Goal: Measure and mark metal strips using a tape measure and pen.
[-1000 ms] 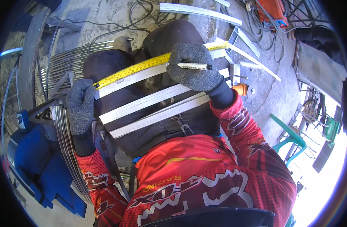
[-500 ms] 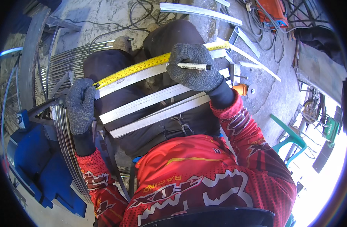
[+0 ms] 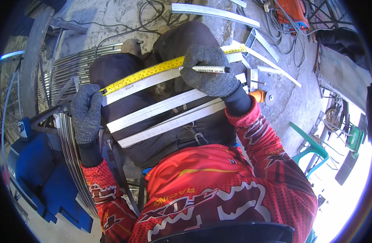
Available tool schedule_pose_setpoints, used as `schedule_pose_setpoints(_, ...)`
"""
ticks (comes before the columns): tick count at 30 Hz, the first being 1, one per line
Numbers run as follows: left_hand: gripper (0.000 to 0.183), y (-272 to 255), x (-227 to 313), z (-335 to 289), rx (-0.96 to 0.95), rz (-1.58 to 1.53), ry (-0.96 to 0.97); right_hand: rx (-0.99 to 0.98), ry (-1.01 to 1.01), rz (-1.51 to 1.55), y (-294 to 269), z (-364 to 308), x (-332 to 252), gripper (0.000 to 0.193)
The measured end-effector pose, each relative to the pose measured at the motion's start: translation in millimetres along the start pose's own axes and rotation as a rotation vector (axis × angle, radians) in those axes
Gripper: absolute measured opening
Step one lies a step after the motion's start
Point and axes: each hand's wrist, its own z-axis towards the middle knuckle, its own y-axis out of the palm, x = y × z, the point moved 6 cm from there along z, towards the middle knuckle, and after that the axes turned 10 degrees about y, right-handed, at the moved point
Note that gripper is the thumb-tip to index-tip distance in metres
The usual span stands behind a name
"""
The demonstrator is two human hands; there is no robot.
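Note:
A yellow measuring tape [image 3: 143, 74] is stretched along a pale metal bar [image 3: 147, 83] that lies across my thighs. My left hand [image 3: 87, 113], in a grey knit glove, is closed on the tape's hooked end at the bar's left end. My right hand [image 3: 210, 73], gloved alike, rests over the tape further right, closed around a white marker pen [image 3: 208, 69]. The pen lies nearly level, its black end to the right and its other end over the bar. Nearer my body, more pale bars [image 3: 153, 109] lie across my lap.
A blue machine housing [image 3: 48, 174] and long metal rods [image 3: 68, 141] are at my left. An orange grinder [image 3: 257, 95] with a disc sits right of the bars. Beyond are cables [image 3: 149, 16], loose metal strips [image 3: 214, 14] and an orange-red machine [image 3: 292, 14]; a green chair [image 3: 313, 146] stands right.
My right hand has shifted slightly to the right along the tape, with the marker pen in it. My left hand and the bars stay where they were.

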Motion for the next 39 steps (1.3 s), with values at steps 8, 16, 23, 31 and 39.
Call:
schedule_pose_setpoints(8,0.011,2,-2,-2,0.011,-0.026,-0.002,0.032,-0.002,0.059,-1,-1,-1,0.014)
schedule_pose_setpoints(16,0.011,4,-3,-1,0.022,0.004,0.054,0.29,0.16,0.252,-43,-5,11,0.018)
schedule_pose_setpoints(23,0.009,-14,24,19,-0.093,-0.067,-0.153,0.584,0.356,0.166,-157,-61,95,0.027)
schedule_pose_setpoints(31,0.022,-68,174,109,-0.106,0.117,0.18,0.273,0.081,-0.048,-118,-34,24,0.04)
schedule_pose_setpoints(39,0.027,-30,270,164,-0.069,0.16,0.787,0.256,-0.016,0.144,-92,-2,30,0.024)
